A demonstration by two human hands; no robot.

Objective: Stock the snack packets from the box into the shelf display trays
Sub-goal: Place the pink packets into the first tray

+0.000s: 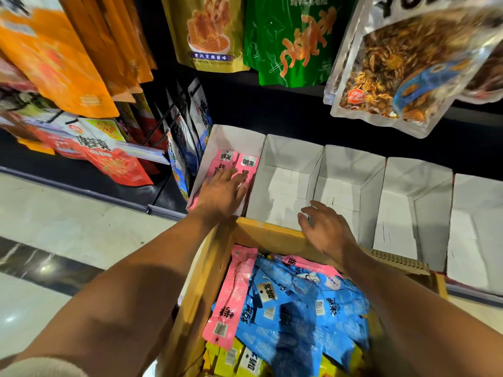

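Observation:
A cardboard box [201,284] below me holds several blue, pink and yellow snack packets; a pink packet [231,300] lies along its left side and blue packets [294,303] fill the middle. A row of white display trays stands on the shelf. The leftmost tray [234,137] holds pink packets [246,165] lying side by side. My left hand [221,195] presses flat on those pink packets, fingers straight. My right hand [325,228] hovers over the box's far edge by the second tray [288,156], fingers loosely spread, holding nothing.
More white trays [351,167] [419,183] [479,202] run to the right. Large snack bags hang above: yellow [206,31], green [291,39], clear [408,63], orange [54,55]. Blue-white packets [190,126] stand left of the trays. Tiled floor [68,219] lies at left.

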